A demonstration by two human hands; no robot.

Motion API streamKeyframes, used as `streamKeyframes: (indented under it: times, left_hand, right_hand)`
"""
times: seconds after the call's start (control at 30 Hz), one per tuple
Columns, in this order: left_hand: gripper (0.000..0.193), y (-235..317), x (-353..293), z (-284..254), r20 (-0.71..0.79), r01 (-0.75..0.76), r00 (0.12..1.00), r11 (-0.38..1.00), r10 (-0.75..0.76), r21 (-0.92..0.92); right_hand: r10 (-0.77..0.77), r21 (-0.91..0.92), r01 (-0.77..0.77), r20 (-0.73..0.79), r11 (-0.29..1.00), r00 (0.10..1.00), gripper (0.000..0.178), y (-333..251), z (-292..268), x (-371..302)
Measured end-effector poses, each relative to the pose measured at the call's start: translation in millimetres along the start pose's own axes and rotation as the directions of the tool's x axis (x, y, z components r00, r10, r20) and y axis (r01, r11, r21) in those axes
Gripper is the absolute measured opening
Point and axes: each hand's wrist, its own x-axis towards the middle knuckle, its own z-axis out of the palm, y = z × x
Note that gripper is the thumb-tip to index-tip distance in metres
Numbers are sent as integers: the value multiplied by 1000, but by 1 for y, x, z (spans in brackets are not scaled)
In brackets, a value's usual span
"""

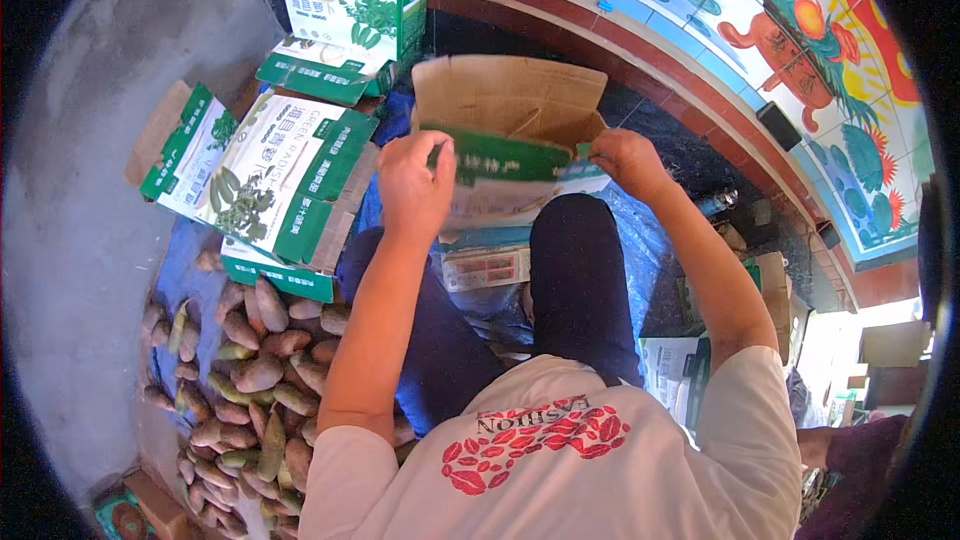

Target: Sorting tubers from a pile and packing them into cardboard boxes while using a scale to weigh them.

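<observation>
In front of my knees stands a green and white cardboard box, its brown inside showing and a far flap raised. Its near side is smeared by motion. My left hand is closed at the left end of the box's green near edge, thumb and forefinger curled together. At the right corner, my right hand pinches the edge of the same box. Below it, between my legs, lies a flat printed panel, partly covered by the box. What the box contains is hidden.
To my left, a pile of long reddish and green radishes lies on blue sheeting. Similar printed boxes are stacked beyond it, against a grey wall. A tiled, painted wall runs along the far right. Another person's arm shows at lower right.
</observation>
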Motion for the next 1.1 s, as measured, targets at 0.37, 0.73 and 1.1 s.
streamKeyframes:
  times: [0.37,0.73,1.1]
  left_hand:
    - [7,0,-1,-3,2,121,993,991,-121,-54]
    - [6,5,-4,2,19,107,994,994,-106,-4]
    - [10,10,-1,15,212,177,954,968,-212,176]
  right_hand:
    - [102,-187,-26,410,982,907,22,-12,1,10]
    - [-70,69,42,492,997,868,35,-45,45,43]
    - [-154,82,131,558,988,815,16,-27,52,31]
